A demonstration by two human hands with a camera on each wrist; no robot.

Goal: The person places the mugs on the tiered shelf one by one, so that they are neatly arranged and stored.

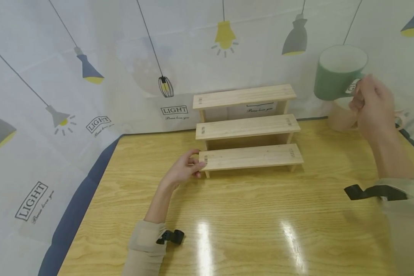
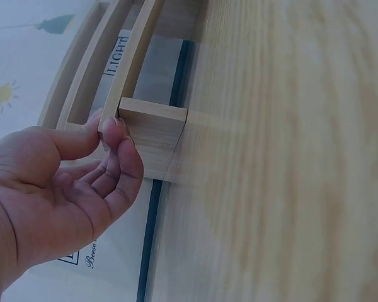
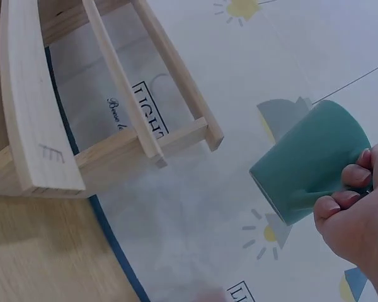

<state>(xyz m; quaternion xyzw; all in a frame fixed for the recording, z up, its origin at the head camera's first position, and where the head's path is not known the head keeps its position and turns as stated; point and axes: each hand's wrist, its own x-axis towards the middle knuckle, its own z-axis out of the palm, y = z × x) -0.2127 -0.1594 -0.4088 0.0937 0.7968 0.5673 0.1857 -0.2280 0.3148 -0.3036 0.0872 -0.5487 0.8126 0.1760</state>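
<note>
The right hand [image 1: 374,109] grips a green mug [image 1: 338,73] by its handle and holds it up in the air, above the table's [image 1: 248,214] far right corner. The mug is tipped, with its open top facing up and toward the wall. The wooden step shelf [image 1: 248,128] stands to the left of the mug, at the table's far edge. Its long boards run left to right. The left hand [image 1: 184,170] pinches the low step's left end. A pale mug [image 1: 341,117] sits under the green one.

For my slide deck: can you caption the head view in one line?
Left hand steadies a three-step wooden shelf while the right hand holds a green mug aloft.
</note>
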